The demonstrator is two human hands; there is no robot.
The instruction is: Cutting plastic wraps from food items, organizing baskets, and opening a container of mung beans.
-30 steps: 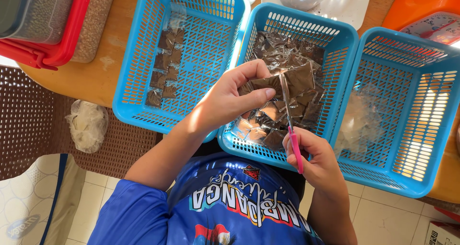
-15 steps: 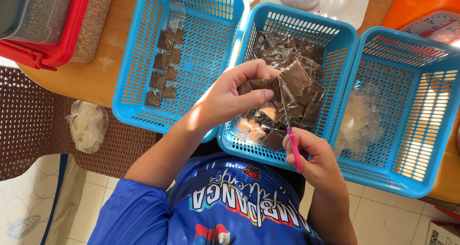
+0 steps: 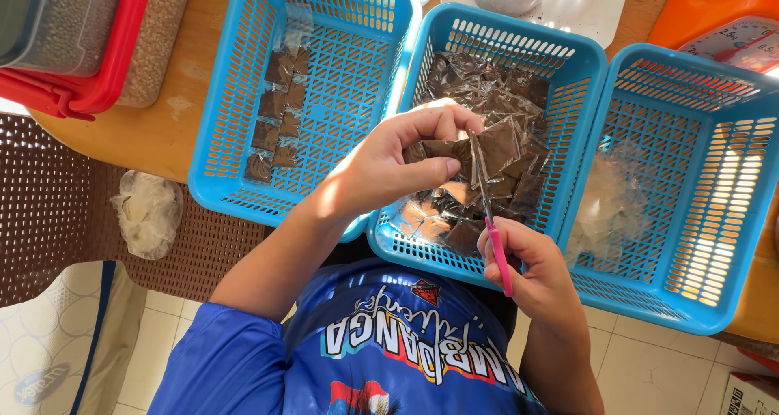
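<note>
A wooden bench [image 3: 174,131] carries three blue slotted baskets side by side, and the middle basket [image 3: 519,38] serves here as the landmark. Left of it, the left basket [image 3: 235,98] holds two short rows of small brown sachets [image 3: 278,111] lying flat on its floor. Right of it, the right basket [image 3: 730,180] holds a loose heap of clear empty wrappers [image 3: 604,208]. The middle basket itself is filled with a jumble of brown sachets in clear film [image 3: 487,78]. Beyond the left basket, at the bench's far corner, stands a red tray [image 3: 114,50] with containers in it. Below the left basket, off the bench edge, a crumpled clear bag [image 3: 148,212] rests on a brown woven surface. Above the near half of the middle basket, the left hand [image 3: 389,167] pinches a strip of joined brown sachets [image 3: 487,147] between thumb and fingers. At the basket's near rim, the right hand [image 3: 531,265] is clenched around pink-handled scissors [image 3: 491,220], whose blades point away from the person and meet the strip.
</note>
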